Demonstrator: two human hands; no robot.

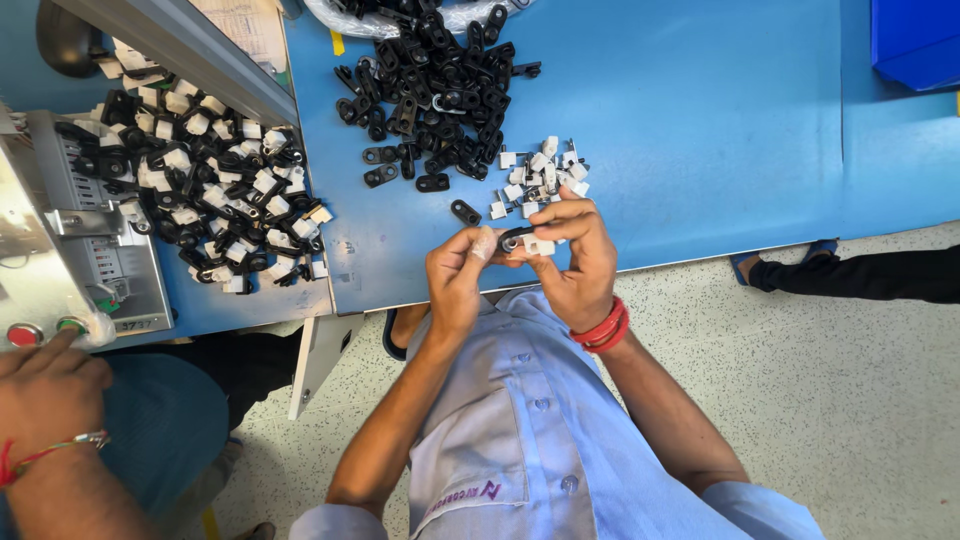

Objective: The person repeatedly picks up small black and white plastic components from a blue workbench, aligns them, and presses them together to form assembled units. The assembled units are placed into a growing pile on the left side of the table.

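Both hands meet just above the near edge of the blue tabletop (700,120): the left hand (455,275) has its grip closed on one end of a small black clip (513,238), and the right hand (578,262) pinches the clip's other end together with a small white insert (540,245). That clip lies with its long axis roughly left to right between the fingertips. Just beyond the hands sits a little cluster of white inserts (540,172), and farther back a loose pile of black clips (440,85). Off to the left lies a heap of black-and-white assembled pieces (215,195). Another person's hand (45,390) rests by a grey control box (60,260). Speckled floor (850,380) shows below.
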